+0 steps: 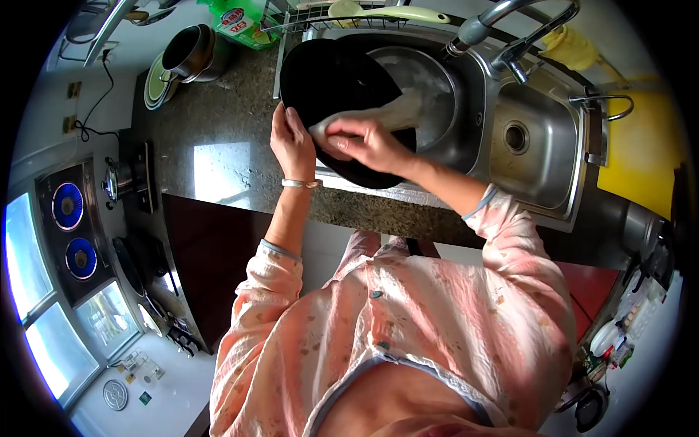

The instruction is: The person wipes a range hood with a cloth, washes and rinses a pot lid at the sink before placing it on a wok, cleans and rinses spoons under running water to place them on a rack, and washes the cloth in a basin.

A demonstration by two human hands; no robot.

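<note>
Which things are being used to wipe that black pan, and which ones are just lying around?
In use:
- black pan
- pale cloth
- left hand, holding the pan's edge
- right hand, gripping the cloth

Just lying about:
- green bottle
- pale green utensil
- stacked pots

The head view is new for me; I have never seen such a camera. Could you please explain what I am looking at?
There is no machine here: one person works with two bare hands. The only camera is worn on the head and looks forward and down, so sleeves and shirt fill the lower part; the picture curves towards its edges. The left hand is at the edge of a black pan, seemingly steadying it. The right hand holds a pale cloth against the pan, beside the sink. On the stone counter stand some pots and a green bottle.
</note>
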